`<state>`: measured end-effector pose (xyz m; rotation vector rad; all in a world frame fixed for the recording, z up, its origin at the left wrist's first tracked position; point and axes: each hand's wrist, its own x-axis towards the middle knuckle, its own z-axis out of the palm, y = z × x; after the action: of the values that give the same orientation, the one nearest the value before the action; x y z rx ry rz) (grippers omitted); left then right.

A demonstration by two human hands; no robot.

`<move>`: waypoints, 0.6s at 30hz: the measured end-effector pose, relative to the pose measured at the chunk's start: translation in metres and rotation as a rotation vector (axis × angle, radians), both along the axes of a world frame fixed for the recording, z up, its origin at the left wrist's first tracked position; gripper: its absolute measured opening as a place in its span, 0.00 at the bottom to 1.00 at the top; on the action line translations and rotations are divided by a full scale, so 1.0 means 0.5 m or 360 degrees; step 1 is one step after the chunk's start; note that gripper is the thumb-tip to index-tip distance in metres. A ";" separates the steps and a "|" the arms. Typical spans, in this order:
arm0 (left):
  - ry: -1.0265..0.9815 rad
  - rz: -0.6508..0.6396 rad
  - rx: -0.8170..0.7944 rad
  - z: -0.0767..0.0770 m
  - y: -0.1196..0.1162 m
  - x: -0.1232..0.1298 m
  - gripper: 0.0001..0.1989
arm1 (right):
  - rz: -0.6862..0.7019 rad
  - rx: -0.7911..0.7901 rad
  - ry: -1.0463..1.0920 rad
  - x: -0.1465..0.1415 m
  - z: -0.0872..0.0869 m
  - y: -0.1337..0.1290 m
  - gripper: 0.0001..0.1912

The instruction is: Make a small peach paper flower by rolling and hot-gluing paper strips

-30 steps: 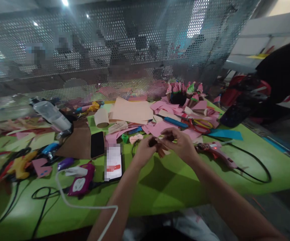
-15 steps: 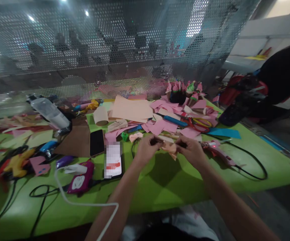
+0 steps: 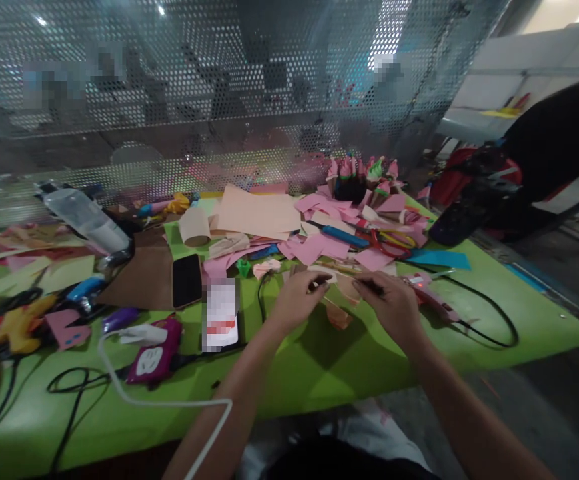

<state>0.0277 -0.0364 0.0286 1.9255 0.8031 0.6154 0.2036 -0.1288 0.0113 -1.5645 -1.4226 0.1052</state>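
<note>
Over the green table, a small peach paper piece is pinched in the fingertips of my right hand. To its left, my left hand has thumb and fingers curled together; what they hold, if anything, is too small to tell. A crumpled peach paper shape is below and between both hands. A pink glue gun with a red light lies right of my right hand. A pale pink crumpled paper lies behind my left hand.
Two phones, a magenta case and a white cable are on the left. Pink paper scraps, scissors and peach sheets lie behind the hands. A perforated metal screen stands at the back.
The peach paper held between both hands has parted: one piece is at my right fingertips, and a crumpled shape is lower down. My left fingers have changed their curl. The view has shifted slightly.
</note>
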 end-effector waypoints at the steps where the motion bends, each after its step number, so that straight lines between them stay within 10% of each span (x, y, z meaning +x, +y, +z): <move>1: -0.0095 -0.0025 -0.0106 -0.004 0.000 0.003 0.11 | 0.0035 -0.0037 0.0055 -0.003 0.000 0.000 0.09; 12: -0.0332 -0.0064 -0.0850 -0.035 -0.060 0.050 0.08 | 0.0118 -0.0227 0.0082 0.029 0.005 -0.072 0.13; 18: -0.0295 0.0151 -0.0705 -0.031 -0.057 0.053 0.04 | -0.0648 -0.0405 -0.0343 0.183 -0.023 -0.138 0.18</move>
<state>0.0540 -0.0647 0.0132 1.4142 0.8350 0.6042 0.2951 -0.1979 0.0001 -2.0995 -1.2574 -0.1352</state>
